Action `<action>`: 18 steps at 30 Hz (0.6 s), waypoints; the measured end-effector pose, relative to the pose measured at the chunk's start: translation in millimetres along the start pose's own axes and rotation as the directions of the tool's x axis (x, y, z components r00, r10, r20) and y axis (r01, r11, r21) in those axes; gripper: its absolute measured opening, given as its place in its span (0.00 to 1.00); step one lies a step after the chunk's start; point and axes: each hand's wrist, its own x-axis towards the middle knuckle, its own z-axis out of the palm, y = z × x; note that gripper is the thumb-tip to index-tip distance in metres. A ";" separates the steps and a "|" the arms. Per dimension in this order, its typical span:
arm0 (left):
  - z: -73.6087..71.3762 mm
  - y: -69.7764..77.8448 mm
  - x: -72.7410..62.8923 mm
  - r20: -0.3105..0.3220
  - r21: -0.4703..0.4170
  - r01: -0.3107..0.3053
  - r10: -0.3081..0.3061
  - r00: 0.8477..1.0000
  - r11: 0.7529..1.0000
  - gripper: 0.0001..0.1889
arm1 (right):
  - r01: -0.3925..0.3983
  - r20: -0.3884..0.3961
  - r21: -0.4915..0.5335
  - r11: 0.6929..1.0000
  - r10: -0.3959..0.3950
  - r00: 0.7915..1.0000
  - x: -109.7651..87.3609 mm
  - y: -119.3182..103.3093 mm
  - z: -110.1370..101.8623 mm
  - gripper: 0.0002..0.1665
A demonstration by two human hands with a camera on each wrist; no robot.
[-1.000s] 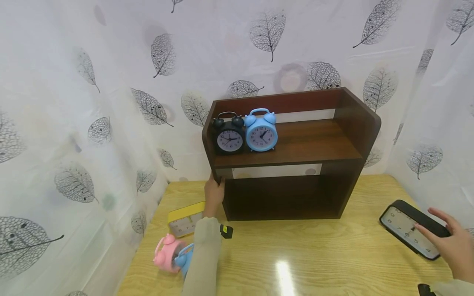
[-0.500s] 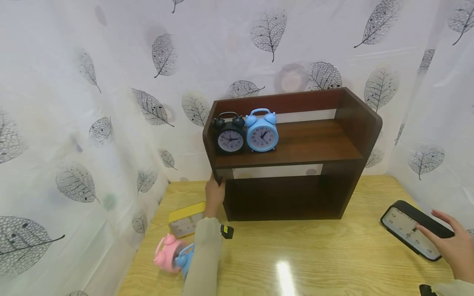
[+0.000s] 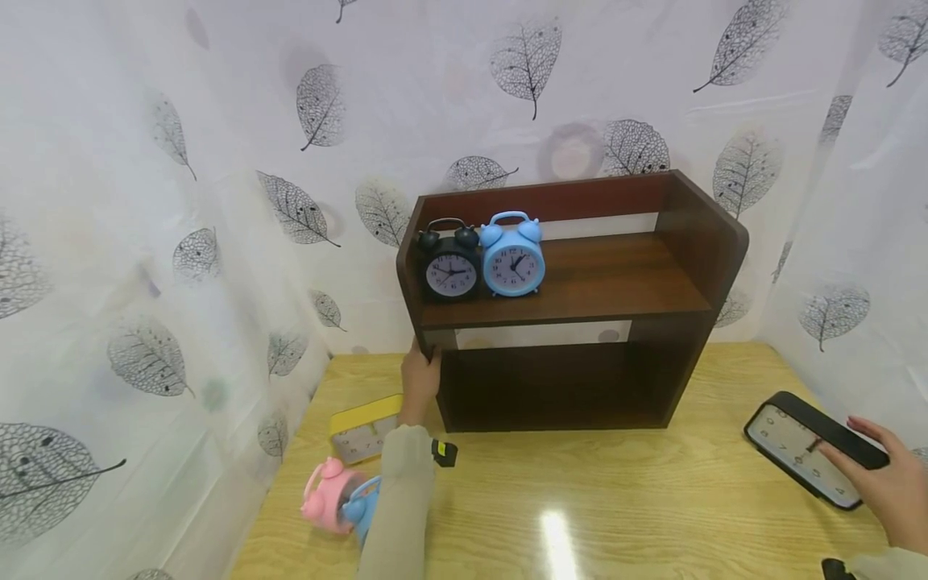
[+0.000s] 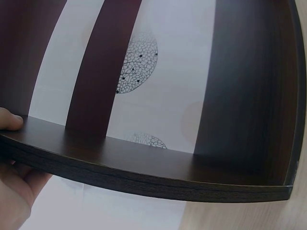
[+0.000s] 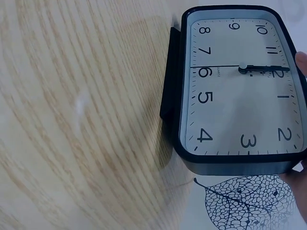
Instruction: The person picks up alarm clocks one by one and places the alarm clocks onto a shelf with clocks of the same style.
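Note:
My left hand (image 3: pixel 420 385) grips the left side panel of a dark brown two-tier shelf (image 3: pixel 609 278). In the left wrist view the thumb (image 4: pixel 10 120) lies on the panel's inner face, with fingers curled round its outside. At the far right my right hand (image 3: pixel 895 483) holds a black rectangular desk clock (image 3: pixel 805 455) between thumb and fingers at its top edge. The clock face shows sideways in the right wrist view. On the upper tier stand a black twin-bell alarm clock (image 3: pixel 449 272) and a light blue twin-bell alarm clock (image 3: pixel 513 267).
Left of the shelf, a yellow rectangular clock (image 3: pixel 362 427) stands on the wooden table (image 3: pixel 580 499). In front of it are a pink twin-bell clock (image 3: pixel 329 495) and another blue one (image 3: pixel 360 511), partly behind my left sleeve. Leaf-printed sheeting (image 3: pixel 217 282) surrounds the table.

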 end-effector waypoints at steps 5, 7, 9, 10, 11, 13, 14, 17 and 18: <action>0.5 -1.2 0.6 -0.002 0.001 0.008 -0.008 1.000 1.000 0.22 | -0.056 0.041 0.001 0.998 0.056 0.998 -15.0 -38.3 -14.3 0.44; 0.5 -1.4 1.1 -0.004 -0.001 0.015 -0.015 1.000 1.000 0.22 | -0.059 0.040 0.005 0.998 0.059 0.997 -15.2 -39.3 -14.4 0.44; 0.5 -1.6 1.7 -0.004 0.000 0.020 -0.020 1.000 1.000 0.21 | -0.049 0.031 0.005 0.999 0.049 0.998 -10.5 -26.0 -9.8 0.44; 0.5 -1.6 1.8 -0.003 0.001 0.023 -0.023 1.000 1.000 0.22 | -0.040 0.019 -0.005 0.999 0.040 0.999 -6.5 -15.5 -6.3 0.44; 0.6 -1.7 2.0 -0.002 0.002 0.024 -0.024 1.000 1.000 0.22 | -0.021 0.015 -0.001 1.000 0.021 1.000 -1.4 -5.5 -3.9 0.45; 0.9 -1.9 2.3 0.000 0.002 0.027 -0.027 1.000 1.000 0.22 | 0.015 -0.007 -0.002 1.000 -0.015 1.000 8.1 16.2 2.4 0.45; 1.1 -2.1 2.3 0.001 0.002 0.026 -0.026 1.000 1.000 0.22 | 0.034 -0.023 -0.006 0.999 -0.034 0.999 11.2 24.0 5.2 0.45; 1.6 -2.4 2.1 -0.001 0.001 0.018 -0.018 1.000 1.000 0.21 | 0.083 -0.057 -0.009 0.997 -0.083 0.995 11.3 15.8 2.4 0.43; 1.7 -2.5 2.1 -0.001 0.002 0.015 -0.015 1.000 1.000 0.22 | 0.084 -0.054 -0.015 0.996 -0.085 0.995 7.4 0.3 -3.0 0.42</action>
